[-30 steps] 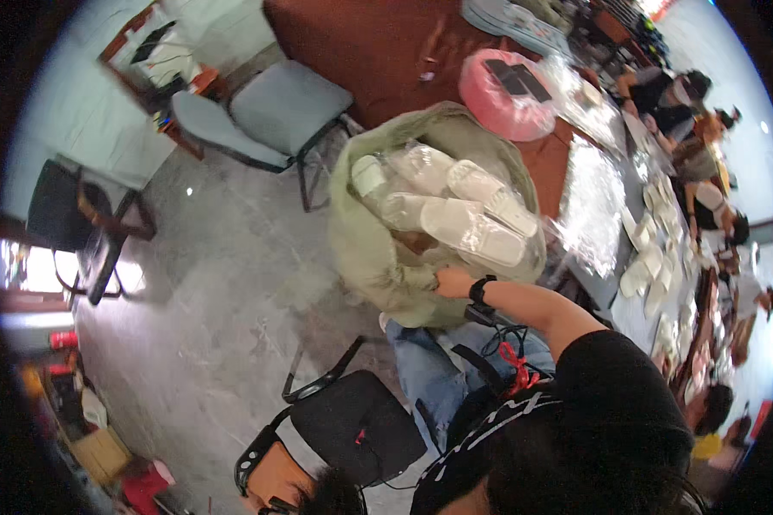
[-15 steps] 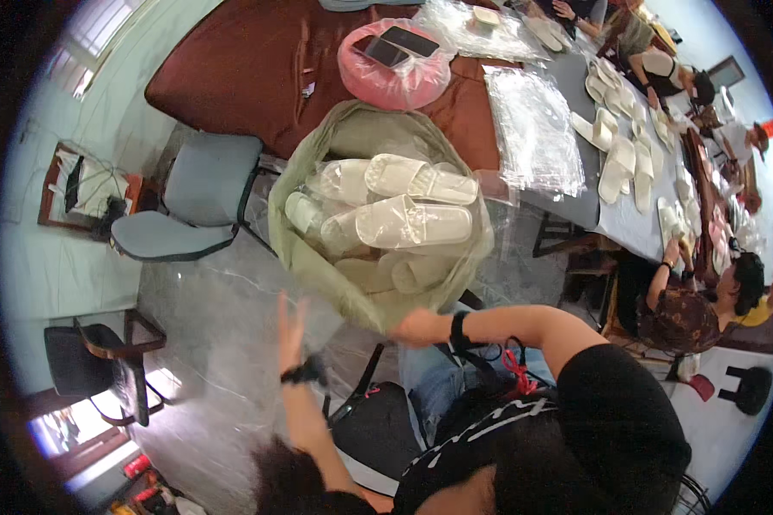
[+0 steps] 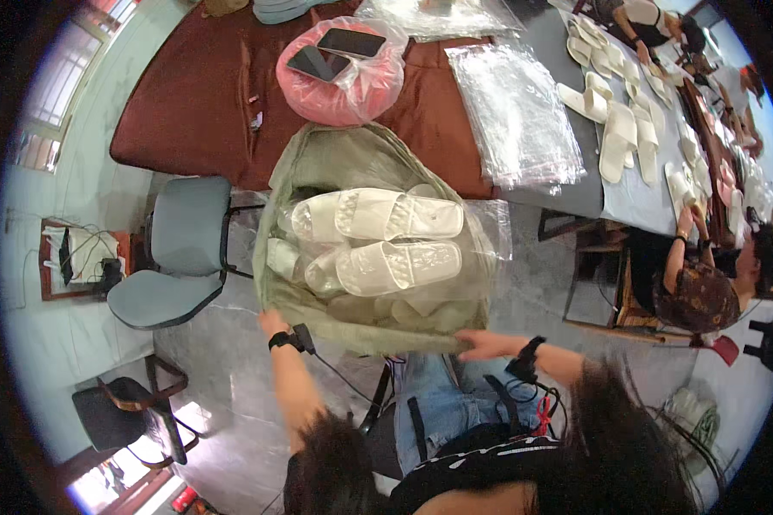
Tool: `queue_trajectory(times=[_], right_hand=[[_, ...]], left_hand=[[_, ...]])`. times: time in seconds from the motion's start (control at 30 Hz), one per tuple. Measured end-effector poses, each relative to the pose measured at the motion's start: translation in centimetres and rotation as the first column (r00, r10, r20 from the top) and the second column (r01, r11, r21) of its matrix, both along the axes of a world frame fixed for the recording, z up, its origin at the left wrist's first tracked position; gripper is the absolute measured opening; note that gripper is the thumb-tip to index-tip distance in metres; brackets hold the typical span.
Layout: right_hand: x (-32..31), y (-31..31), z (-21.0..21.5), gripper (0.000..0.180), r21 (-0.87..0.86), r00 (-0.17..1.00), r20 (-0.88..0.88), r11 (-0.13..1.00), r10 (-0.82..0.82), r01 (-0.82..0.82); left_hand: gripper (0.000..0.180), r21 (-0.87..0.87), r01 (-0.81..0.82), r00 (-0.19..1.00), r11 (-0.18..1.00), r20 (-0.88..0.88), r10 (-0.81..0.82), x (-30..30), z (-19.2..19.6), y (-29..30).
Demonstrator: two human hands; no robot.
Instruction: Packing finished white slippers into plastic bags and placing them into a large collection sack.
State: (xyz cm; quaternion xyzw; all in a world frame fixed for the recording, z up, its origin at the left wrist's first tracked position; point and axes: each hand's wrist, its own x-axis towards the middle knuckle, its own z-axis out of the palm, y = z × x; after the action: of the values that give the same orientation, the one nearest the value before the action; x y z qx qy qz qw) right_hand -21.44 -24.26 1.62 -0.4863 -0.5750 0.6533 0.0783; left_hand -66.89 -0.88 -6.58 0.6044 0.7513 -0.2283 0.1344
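Both the left hand (image 3: 273, 324) and the right hand (image 3: 491, 343) are positioned at the near rim of the green fabric bag (image 3: 378, 338) in the head view. Left hand: at the near-left corner, fingers partly hidden; whether closed on fabric cannot be told. Right hand: fingers narrow, together, against the near-right rim; closure cannot be told. White slippers (image 3: 368, 269) in clear plastic lie inside the bag, forward of and between the hands. Left of the left hand: grey chair (image 3: 189, 215). Forward of the right hand, well apart: clear plastic sheets (image 3: 520, 116); right of these, loose slippers (image 3: 618, 144).
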Motion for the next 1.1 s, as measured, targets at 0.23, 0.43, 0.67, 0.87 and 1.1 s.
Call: queue_trajectory(times=[0.23,0.43,0.67,0.87,1.1], right_hand=[[11.2,5.9,-3.5,0.032,0.266,0.030,-0.052,0.015,-0.998,0.964],[4.7,13.5,-4.4,0.030,0.353,0.509,0.309,0.594,-0.803,0.723],[2.4,2.4,-3.7,0.028,-0.173,0.116,0.106,0.096,-0.988,0.980],[2.8,-7.2,2.2,0.032,-0.242,0.058,0.122,0.027,-0.991,0.970],[4.1,-1.1,1.1,0.035,-0.326,-0.185,-0.119,-0.138,-0.976,0.935]], left_hand=[[0.028,0.301,-0.186,0.812,0.935,0.583,-0.026,2.4,4.3,-1.7],[0.041,0.055,-0.249,0.613,0.967,0.782,0.113,-0.1,3.8,-7.8],[0.040,-0.334,-0.695,0.197,0.636,0.763,0.616,-6.1,-0.6,-9.7],[0.045,-0.520,-0.571,-0.099,0.635,0.812,0.576,-0.6,5.9,-9.6],[0.049,-0.680,-0.412,-0.267,0.606,0.726,0.633,1.9,7.6,-6.5]])
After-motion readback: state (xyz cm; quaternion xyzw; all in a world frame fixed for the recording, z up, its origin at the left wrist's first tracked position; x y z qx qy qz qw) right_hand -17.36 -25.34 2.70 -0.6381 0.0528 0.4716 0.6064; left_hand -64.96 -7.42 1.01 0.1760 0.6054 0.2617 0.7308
